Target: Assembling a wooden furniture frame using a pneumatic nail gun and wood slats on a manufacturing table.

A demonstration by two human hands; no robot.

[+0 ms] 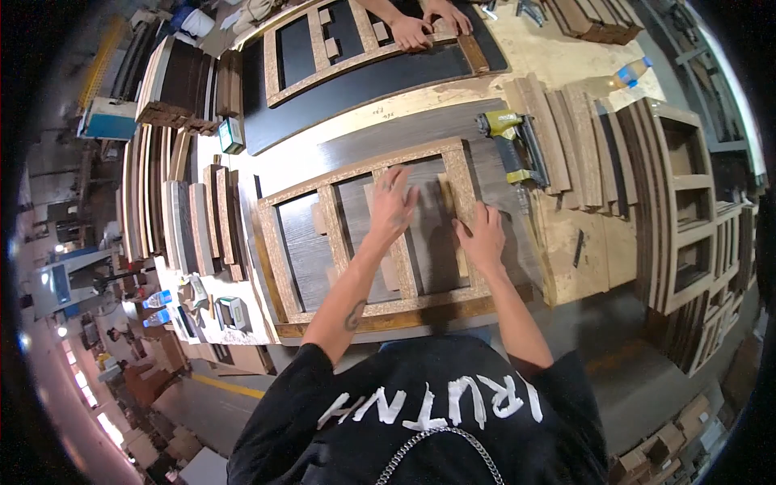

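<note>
A chipboard frame [303, 194] with several crosspieces lies on a grey wood-grain panel [493, 174] in front of me. My left hand [392, 206] is over a middle crosspiece, near its far end, with the fingers stretched out. At the right end rail [462, 174] rests my right hand [482, 236], thumb apart from the fingers; the contact under its palm is hidden. A thin pale strip [447, 198] stands along the inner side of that rail. Small wood blocks [318, 218] sit beside the crosspieces. Beyond the frame's far right corner lies a green and black nail gun [507, 145].
Across the bench, a co-worker's hands [412, 34] touch a second frame [323, 77] on a black panel [364, 101]. Wood strips are stacked at left [190, 214] and right [578, 145]. Tall frames [679, 202] stand at far right. A bottle [630, 74] lies nearby.
</note>
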